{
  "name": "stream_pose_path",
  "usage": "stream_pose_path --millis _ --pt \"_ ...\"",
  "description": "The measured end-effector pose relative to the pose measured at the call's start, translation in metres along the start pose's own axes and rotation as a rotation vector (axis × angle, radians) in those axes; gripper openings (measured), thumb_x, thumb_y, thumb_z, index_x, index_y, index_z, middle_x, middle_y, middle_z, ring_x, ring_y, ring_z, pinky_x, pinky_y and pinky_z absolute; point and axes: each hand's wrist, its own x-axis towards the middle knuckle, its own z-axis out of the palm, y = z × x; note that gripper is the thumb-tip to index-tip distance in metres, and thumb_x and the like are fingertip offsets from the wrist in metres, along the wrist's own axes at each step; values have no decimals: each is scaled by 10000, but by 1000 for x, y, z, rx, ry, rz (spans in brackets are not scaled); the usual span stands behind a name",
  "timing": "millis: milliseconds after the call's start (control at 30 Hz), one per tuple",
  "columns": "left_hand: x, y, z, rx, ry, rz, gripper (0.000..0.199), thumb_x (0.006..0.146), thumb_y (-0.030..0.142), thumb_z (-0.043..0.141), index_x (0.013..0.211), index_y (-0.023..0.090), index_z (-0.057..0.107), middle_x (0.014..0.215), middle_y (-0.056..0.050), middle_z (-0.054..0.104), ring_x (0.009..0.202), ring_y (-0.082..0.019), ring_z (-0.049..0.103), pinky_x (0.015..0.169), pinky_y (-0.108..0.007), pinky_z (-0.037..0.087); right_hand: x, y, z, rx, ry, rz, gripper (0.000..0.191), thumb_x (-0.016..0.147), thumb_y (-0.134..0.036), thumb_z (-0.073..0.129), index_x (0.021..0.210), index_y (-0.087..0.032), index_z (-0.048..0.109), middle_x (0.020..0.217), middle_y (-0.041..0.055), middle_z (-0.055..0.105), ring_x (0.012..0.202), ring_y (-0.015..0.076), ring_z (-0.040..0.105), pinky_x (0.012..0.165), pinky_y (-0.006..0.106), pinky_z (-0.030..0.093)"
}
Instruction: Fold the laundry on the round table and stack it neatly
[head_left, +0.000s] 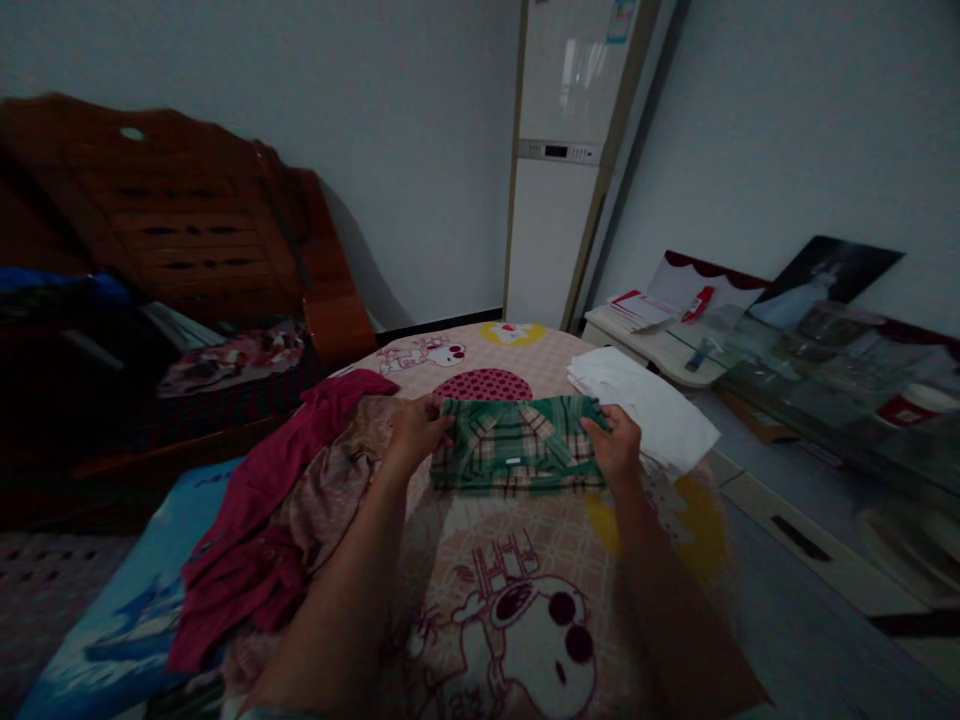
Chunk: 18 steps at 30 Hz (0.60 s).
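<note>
A green plaid garment (517, 445), folded into a wide rectangle, is stretched between both hands over the round table's patterned cloth (555, 545). My left hand (421, 432) pinches its upper left corner, thumb on top. The upper right corner is held by my right hand (616, 440), with fingers closed on the edge. A small white label shows near the garment's lower middle. Just right of my right hand lies a stack of white cloth (652, 405). Crumpled magenta clothing (262, 520) and a brownish patterned garment (337, 480) lie left of my left arm.
A carved wooden bench (187, 230) with clothes on its seat stands at the left. The blue printed surface (142, 590) is at lower left. On the right, a glass-topped cabinet (810, 370) holds papers, a photo and containers. A tall white appliance (555, 220) stands behind.
</note>
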Motion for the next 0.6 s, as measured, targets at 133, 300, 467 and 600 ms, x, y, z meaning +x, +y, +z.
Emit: stream_pose_path --millis 133,300,467,600 --pt "20 60 35 -66 47 63 144 817 171 574 959 168 600 649 12 676 517 -149 642 506 -235 466 -5 -8 -39 75 211 43 298 682 -385 706 847 -148 633 732 19 675 660 176 622 655 303 510" --pt "63 145 85 -1 45 292 142 822 137 605 963 156 610 815 -36 724 674 -148 688 673 -258 518 0 0 -74 14 516 60 289 666 -376 725 810 -144 628 717 20 654 656 178 612 653 307 504" --pt "106 221 139 170 43 542 167 829 143 617 993 125 642 1043 -121 711 1019 -210 656 923 -331 481 24 26 -103 -66 787 74 274 667 -374 707 801 -152 616 721 26 626 660 188 582 655 338 509" --pt "109 222 180 246 -152 691 472 772 119 658 1236 103 568 1231 -163 647 1141 -251 605 1001 -376 459 27 42 -123 -261 778 193 272 656 -337 671 839 -138 637 755 75 633 705 247 598 721 433 520"
